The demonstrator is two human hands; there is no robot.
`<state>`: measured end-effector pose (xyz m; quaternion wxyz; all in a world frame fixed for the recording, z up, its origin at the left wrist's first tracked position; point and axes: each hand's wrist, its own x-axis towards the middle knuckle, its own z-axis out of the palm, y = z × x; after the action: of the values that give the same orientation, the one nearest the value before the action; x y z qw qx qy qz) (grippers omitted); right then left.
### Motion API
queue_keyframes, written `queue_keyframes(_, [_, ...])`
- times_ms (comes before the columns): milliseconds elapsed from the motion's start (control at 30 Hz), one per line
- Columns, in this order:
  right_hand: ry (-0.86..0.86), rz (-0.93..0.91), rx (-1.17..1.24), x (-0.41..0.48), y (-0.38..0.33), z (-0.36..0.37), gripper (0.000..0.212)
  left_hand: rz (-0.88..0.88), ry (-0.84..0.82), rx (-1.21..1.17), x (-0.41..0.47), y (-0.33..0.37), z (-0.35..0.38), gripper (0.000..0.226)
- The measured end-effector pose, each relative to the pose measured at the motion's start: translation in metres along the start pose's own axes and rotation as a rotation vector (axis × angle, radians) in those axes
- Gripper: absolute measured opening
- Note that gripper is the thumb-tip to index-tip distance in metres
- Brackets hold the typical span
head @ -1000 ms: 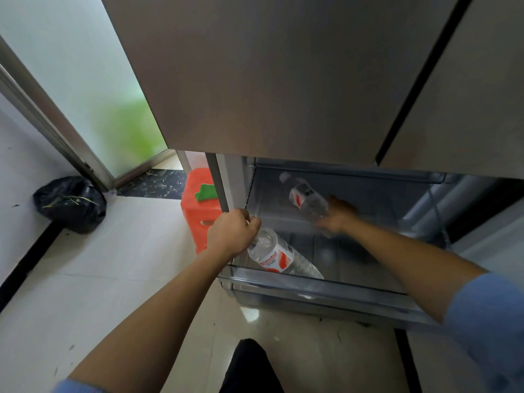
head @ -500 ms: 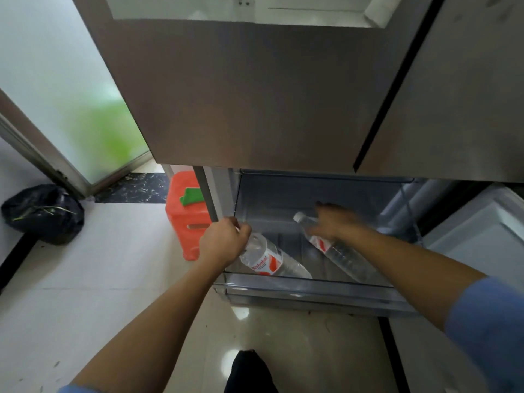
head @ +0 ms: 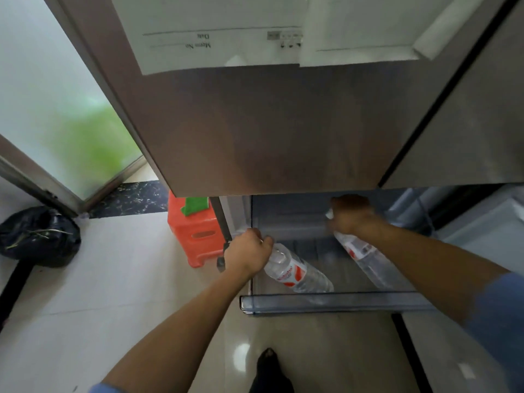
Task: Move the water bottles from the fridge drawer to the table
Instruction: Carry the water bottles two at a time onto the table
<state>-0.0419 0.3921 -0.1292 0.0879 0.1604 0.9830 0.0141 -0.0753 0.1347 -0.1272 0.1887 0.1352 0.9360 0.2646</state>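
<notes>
Clear plastic fridge drawer point(head: 326, 303) is pulled out; inside it the left hand point(head: 248, 255) is closed around the neck of one water bottle point(head: 297, 275), the right hand point(head: 351, 218) grips the second bottle point(head: 368, 259)

Fridge drawer point(head: 326, 303) pulled out, clear plastic front. Inside: two water bottles, left bottle point(head: 295, 275) and right bottle point(head: 368, 259), both lying tilted, necks in my hands. Tile floor point(head: 113, 279) carries orange stool point(head: 195, 236), black bag point(head: 39, 236).

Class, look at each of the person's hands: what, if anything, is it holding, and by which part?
The left hand grips one water bottle at its cap end; the right hand grips another water bottle by its neck.
</notes>
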Motion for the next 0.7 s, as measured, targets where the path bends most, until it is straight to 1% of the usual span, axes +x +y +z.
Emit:
queue_keyframes(133, [0.029, 0.052, 0.032, -0.040, 0.026, -0.026, 0.035, 0.035, -0.022, 0.048, -0.004, 0.016, -0.006, 0.036])
queue_keyframes(200, [0.047, 0.096, 0.140, -0.063, 0.042, -0.034, 0.033, 0.086, 0.021, 0.122, -0.012, 0.030, -0.009, 0.037])
queue_keyframes(233, [0.087, 0.139, 0.209, -0.075, 0.050, -0.037, 0.032, 0.109, 0.056, 0.159, -0.015, 0.038, -0.012, 0.037])
queue_keyframes(333, [0.316, 0.305, 0.451, -0.116, 0.069, -0.044, 0.031, 0.189, 0.184, 0.197, -0.031, 0.058, -0.022, 0.032])
queue_keyframes(433, [0.525, 0.406, 0.642, -0.153, 0.078, -0.059, 0.029, 0.197, 0.285, 0.156, -0.056, 0.073, -0.039, 0.035])
queue_keyframes(567, [0.717, 0.387, 0.764, -0.202, 0.083, -0.091, 0.031, 0.199, 0.475, 0.078, -0.113, 0.088, -0.063, 0.028])
queue_keyframes(633, [0.764, 0.366, 0.808, -0.226, 0.082, -0.106, 0.033, 0.194, 0.565, 0.063, -0.149, 0.094, -0.075, 0.022])
queue_keyframes(700, [0.793, 0.320, 0.838, -0.245, 0.076, -0.122, 0.030, 0.167, 0.635, 0.080, -0.184, 0.095, -0.088, 0.021])
